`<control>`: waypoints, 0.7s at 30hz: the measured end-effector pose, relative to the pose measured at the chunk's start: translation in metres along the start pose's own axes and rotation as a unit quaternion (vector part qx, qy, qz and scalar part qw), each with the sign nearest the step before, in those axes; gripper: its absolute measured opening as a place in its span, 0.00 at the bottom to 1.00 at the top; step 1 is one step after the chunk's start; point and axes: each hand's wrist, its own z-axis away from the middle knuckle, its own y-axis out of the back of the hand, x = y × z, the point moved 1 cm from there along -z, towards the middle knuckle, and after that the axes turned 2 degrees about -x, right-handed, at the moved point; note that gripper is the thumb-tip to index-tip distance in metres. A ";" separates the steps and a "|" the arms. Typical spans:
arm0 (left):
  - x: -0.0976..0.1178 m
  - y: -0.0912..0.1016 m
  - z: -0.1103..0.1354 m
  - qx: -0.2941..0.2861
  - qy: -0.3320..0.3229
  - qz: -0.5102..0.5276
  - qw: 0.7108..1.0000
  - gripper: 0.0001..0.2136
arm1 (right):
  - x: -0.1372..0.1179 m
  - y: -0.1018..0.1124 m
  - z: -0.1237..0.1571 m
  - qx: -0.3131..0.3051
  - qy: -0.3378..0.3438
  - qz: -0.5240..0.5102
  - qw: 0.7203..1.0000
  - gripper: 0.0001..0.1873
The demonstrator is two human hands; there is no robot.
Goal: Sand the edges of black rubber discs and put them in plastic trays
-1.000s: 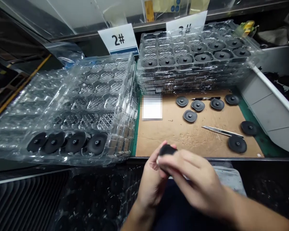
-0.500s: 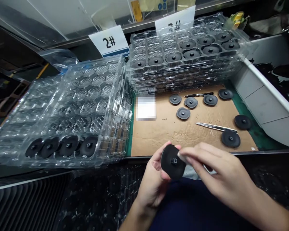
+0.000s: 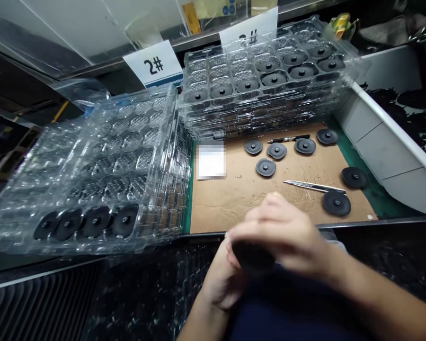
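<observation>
Black disc cradled between both hands

On my feed the left hand sits cupped under the disc and the right hand sweeps over its top. The hands are together, but the blur won't let me say whether the right fingers are clamped on or only passing across. Most of the disc is hidden between them. As I read it, the step in hand is working over this one disc, and the next move calls for the right hand to clear its face.

Just ahead of the hands lies a cardboard sheet. Ahead and to the right, a utility knife rests just above a loose disc, and more discs lie farther out, near a pen. To the left, a clear plastic tray holds four discs in its nearest row. Farthest ahead are stacked trays, beside a "2#" card.
</observation>
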 end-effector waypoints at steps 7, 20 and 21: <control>0.004 0.007 0.004 -0.103 0.088 0.098 0.986 0.31 | 0.075 -0.019 0.054 -0.006 -0.345 -0.017 0.938 0.13; 0.003 0.001 -0.002 -0.112 0.110 0.072 0.985 0.30 | 0.015 0.007 0.048 0.099 -0.244 0.057 0.963 0.15; 0.002 0.000 -0.002 -0.097 0.112 0.055 0.987 0.28 | 0.004 0.010 0.037 0.088 -0.169 0.072 0.979 0.16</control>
